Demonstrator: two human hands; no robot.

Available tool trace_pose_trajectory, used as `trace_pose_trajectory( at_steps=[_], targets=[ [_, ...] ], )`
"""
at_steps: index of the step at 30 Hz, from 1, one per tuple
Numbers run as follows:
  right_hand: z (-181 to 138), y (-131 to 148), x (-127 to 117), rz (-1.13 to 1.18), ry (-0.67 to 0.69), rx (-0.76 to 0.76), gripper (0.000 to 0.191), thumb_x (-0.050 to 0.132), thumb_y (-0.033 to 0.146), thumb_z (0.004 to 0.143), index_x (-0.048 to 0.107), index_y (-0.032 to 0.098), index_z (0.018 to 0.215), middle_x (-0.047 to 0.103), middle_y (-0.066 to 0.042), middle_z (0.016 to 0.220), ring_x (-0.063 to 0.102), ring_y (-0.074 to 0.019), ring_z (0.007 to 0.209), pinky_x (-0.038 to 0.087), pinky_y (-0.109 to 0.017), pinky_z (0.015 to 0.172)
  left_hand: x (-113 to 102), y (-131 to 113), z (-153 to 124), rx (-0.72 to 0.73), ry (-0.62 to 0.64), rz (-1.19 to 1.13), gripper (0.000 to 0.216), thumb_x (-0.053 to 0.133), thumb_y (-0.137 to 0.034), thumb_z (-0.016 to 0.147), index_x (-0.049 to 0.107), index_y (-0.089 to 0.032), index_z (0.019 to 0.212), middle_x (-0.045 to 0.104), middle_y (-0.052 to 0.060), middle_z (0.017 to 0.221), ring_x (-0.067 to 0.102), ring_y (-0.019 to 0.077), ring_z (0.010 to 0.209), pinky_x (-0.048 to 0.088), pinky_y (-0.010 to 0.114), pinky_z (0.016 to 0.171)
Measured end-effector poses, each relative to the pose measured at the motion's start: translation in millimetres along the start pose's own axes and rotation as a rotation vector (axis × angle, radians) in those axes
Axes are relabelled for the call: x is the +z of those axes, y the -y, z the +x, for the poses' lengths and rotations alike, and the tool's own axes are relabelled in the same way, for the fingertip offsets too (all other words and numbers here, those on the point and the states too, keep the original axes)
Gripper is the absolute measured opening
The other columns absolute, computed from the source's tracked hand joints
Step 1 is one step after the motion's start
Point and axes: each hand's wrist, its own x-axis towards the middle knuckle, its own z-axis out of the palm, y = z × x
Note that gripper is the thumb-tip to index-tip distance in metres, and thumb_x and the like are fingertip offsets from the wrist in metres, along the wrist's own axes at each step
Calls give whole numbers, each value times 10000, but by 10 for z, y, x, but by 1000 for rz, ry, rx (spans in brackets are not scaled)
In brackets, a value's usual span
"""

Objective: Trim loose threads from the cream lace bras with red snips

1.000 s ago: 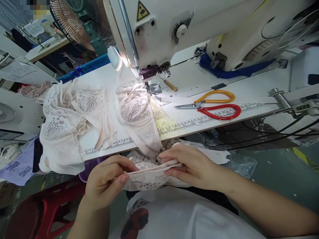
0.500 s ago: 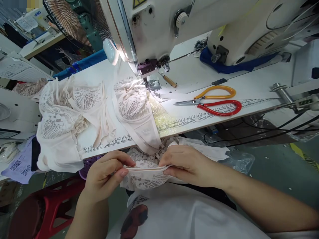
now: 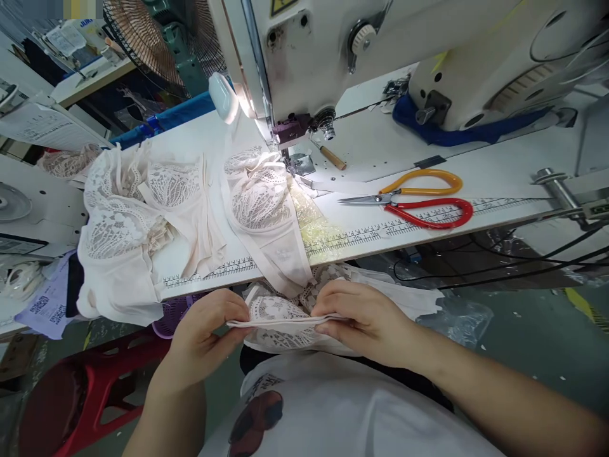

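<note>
Pinching a cream lace bra piece point(image 3: 278, 317) stretched between them, the left hand point(image 3: 202, 336) and right hand point(image 3: 364, 317) are each clamped on one end of its folded edge, down at the lap just below the counter point(image 3: 499, 171). It looks like an unfinished cup, though the folds hide its shape. More lace bras point(image 3: 143, 222) lie heaped on the counter left of the sewing machine point(image 3: 333, 57), with red and orange scissors point(image 3: 423, 202) to the right.

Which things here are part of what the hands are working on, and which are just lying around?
In hand: lace piece, pinched along its edge by the left hand and right hand.
Lying about: scissors, lace garments on the table, fan, red stool.
</note>
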Motion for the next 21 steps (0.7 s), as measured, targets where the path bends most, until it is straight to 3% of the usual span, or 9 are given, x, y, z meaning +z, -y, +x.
trace_pose_trajectory(
  at_steps=[5, 13, 17, 21],
  targets=[
    [-16, 2, 14, -10, -7, 21, 78, 579, 121, 819, 642, 144, 859, 626, -78, 789, 611, -162, 713, 517, -258, 589, 39, 8, -19, -40, -76, 44, 195, 542, 2, 796, 591, -179, 850, 657, 61, 814, 645, 154, 761, 532, 238, 623],
    [-41, -25, 58, -105, -68, -12, 89, 567, 144, 846, 641, 165, 891, 640, -68, 779, 612, -162, 683, 506, -264, 567, 116, 63, -95, -83, -199, -87, 240, 548, 22, 790, 602, -187, 895, 655, 51, 868, 641, 158, 816, 538, 261, 681],
    [-49, -14, 41, -99, -46, 20, 106, 550, 140, 835, 641, 168, 883, 629, -69, 784, 605, -167, 683, 493, -271, 557, 136, 62, -106, -181, -213, -165, 228, 598, -15, 780, 628, -196, 916, 647, 49, 843, 629, 169, 816, 531, 244, 636],
    [-50, 13, 20, -40, 7, 67, 94, 537, 135, 832, 621, 179, 836, 595, -47, 741, 582, -156, 656, 475, -257, 539, 180, 23, -117, -333, -210, -278, 106, 612, -112, 801, 641, -173, 882, 617, 55, 822, 594, 136, 668, 484, 220, 534]
  ],
)
